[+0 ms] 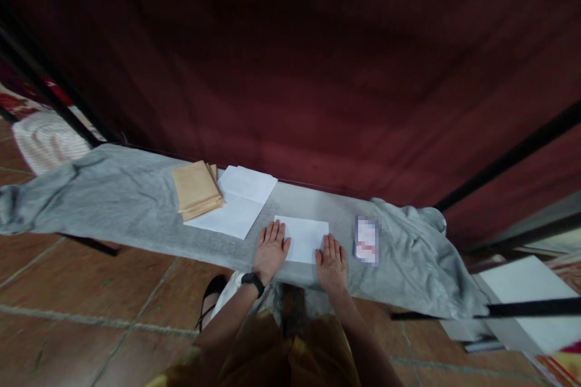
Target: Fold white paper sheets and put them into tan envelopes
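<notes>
A white sheet of paper (303,239) lies flat on the grey cloth in front of me, its long side running left to right. My left hand (271,248) rests palm down at its left edge, fingers stretched out, with a dark band on the wrist. On the right edge my right hand (331,259) lies flat too, fingers extended. Neither hand grips anything. To the left are larger white sheets (240,208) with a fold crease across them. A small stack of brown envelopes (197,189) partly covers those sheets.
A blurred-out phone-like object (367,240) lies right of my right hand. Grey cloth (131,193) covers the narrow bench and bunches up at both ends. Behind it hangs a dark red curtain (290,84) between black metal bars. White boards (531,296) stand low at the right.
</notes>
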`<state>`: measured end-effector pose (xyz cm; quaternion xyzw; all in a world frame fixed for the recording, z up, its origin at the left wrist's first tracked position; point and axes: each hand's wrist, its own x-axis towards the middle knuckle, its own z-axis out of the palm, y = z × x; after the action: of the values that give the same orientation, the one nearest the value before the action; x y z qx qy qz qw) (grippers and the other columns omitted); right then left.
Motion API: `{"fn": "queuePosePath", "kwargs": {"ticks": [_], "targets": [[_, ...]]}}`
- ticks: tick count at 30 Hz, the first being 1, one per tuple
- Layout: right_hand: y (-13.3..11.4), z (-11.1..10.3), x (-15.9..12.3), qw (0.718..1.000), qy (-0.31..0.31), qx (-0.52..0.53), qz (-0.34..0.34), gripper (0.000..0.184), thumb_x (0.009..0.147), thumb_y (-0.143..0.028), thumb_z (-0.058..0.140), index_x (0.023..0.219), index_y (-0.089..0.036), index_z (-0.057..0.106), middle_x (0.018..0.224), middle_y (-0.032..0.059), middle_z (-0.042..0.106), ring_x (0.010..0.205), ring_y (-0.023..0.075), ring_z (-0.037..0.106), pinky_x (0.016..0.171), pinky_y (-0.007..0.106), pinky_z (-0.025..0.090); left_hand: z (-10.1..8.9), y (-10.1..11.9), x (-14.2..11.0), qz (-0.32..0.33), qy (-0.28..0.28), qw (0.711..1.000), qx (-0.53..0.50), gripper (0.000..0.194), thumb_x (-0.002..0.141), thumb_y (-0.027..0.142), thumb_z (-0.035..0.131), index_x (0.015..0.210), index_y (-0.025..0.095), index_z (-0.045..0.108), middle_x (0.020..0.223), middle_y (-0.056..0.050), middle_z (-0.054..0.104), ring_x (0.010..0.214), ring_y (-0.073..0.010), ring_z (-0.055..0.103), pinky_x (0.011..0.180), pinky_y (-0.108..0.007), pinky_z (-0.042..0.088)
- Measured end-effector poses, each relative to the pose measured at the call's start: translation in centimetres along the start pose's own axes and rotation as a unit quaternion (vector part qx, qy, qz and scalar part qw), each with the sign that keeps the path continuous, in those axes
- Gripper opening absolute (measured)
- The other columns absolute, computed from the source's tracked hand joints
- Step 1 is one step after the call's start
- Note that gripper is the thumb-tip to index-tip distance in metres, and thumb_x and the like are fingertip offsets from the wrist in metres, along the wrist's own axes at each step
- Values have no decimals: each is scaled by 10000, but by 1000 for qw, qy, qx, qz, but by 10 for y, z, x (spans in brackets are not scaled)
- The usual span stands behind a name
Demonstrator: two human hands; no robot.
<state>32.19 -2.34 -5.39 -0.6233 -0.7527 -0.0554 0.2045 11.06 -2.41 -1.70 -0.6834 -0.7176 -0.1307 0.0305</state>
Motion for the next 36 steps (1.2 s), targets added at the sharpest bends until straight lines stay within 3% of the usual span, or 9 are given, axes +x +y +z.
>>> {"fn": "queuePosePath", "kwargs": {"ticks": [7, 16, 26, 32, 36], "targets": [[1, 1, 0, 1000, -14, -14, -1, 578, 1047, -363, 293, 1539, -71, 376, 1537, 186, 471, 1431, 292, 417, 1180, 492, 275, -8, -1, -19, 12, -12, 1000, 3, 570, 1017, 450, 350, 1502, 169, 452, 1589, -102, 408, 1499, -260, 329, 1246, -472, 218], [-1, -2, 0, 1000, -12, -7, 3, 567, 1046, -352, 301, 1538, -82, 382, 1554, 170, 453, 1437, 286, 411, 1195, 487, 254, -6, 23, -28, 76, -15, 997, -28, 506, 1031, 398, 352, 1461, 184, 510, 1592, -80, 409, 1500, -228, 329, 1248, -446, 230], [-1, -3, 0, 1000, -22, -15, 4, 570, 1049, -361, 292, 1541, -86, 377, 1568, 160, 433, 1443, 287, 396, 1193, 488, 250, -12, 8, -33, 59, -3, 998, -32, 503, 1025, 412, 384, 1490, 246, 481, 1591, -35, 405, 1498, -250, 329, 1237, -484, 216], [-2, -2, 0, 1000, 5, 5, 3, 545, 1050, -336, 306, 1521, -82, 406, 1535, 180, 476, 1429, 291, 417, 1187, 508, 260, -11, 8, -34, 56, 3, 998, -31, 505, 1014, 387, 404, 1496, 255, 473, 1583, -37, 418, 1493, -257, 338, 1234, -494, 213], [-8, -6, -2, 999, 32, 27, 3, 551, 1058, -332, 288, 1538, -72, 366, 1572, 185, 419, 1451, 285, 386, 1190, 511, 263, -10, 8, -34, 56, 8, 998, -30, 501, 1010, 375, 414, 1492, 254, 478, 1583, -43, 419, 1490, -260, 344, 1229, -500, 220]]}}
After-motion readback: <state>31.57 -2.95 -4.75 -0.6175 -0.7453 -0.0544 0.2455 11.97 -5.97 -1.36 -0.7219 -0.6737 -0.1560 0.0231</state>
